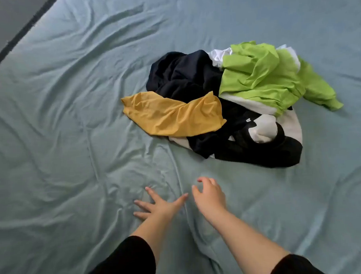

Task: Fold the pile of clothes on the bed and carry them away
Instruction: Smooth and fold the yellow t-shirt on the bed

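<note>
**Clothes pile unfolded on a creased bed sheet**

The pile of clothes [225,106] sits crumpled toward two o'clock on the bed [72,141], whose smooth pale blue-green sheet is rippled with long creases. A mustard-yellow garment [174,116] lies draped across the pile's nine o'clock side, soft and wrinkled. A lime-green garment [266,75] is bunched at its one o'clock side, over white cloth [264,129]. Dark navy fabric [185,74] heaps at eleven o'clock, and black fabric [259,152] loops at five o'clock.

Toward six o'clock, clear of the pile, the left hand [157,206] lies flat on the sheet, fingers spread wide and holding nothing. The right hand [210,195] is just beside it, fingers loosely curled and empty. Black sleeves [129,263] cover both upper forearms.
</note>
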`<state>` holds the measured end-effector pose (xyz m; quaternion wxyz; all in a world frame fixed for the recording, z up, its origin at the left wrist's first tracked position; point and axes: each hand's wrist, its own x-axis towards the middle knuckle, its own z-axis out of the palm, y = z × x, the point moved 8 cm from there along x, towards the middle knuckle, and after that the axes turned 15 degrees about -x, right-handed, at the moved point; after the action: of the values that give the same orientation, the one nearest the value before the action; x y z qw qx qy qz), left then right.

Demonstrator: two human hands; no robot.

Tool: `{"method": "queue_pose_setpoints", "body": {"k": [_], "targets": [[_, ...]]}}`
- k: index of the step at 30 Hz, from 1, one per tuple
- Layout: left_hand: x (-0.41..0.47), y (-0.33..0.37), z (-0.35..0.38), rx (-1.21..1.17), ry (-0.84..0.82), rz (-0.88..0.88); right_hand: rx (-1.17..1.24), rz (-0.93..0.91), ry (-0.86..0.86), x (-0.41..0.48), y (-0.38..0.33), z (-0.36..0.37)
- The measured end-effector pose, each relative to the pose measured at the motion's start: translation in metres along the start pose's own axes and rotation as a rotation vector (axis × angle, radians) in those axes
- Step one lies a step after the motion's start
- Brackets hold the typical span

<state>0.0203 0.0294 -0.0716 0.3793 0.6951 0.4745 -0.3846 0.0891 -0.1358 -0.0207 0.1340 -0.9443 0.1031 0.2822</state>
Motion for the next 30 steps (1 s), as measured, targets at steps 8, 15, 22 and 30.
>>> {"method": "queue_pose_setpoints", "body": {"k": [8,15,22,30], "targets": [[0.056,0.006,0.035,-0.077,0.048,-0.137,-0.257,-0.287,0.494,0.113,-0.074,-0.06],[0.061,0.003,0.037,-0.059,0.096,-0.11,-0.108,-0.243,0.305,0.134,-0.077,-0.049],[0.032,0.0,0.018,0.048,-0.009,-0.014,-0.165,-0.283,0.056,0.047,-0.021,0.002],[-0.067,-0.017,0.018,-0.761,-0.38,0.325,-0.114,-0.343,0.051,-0.085,0.041,0.016]]}}
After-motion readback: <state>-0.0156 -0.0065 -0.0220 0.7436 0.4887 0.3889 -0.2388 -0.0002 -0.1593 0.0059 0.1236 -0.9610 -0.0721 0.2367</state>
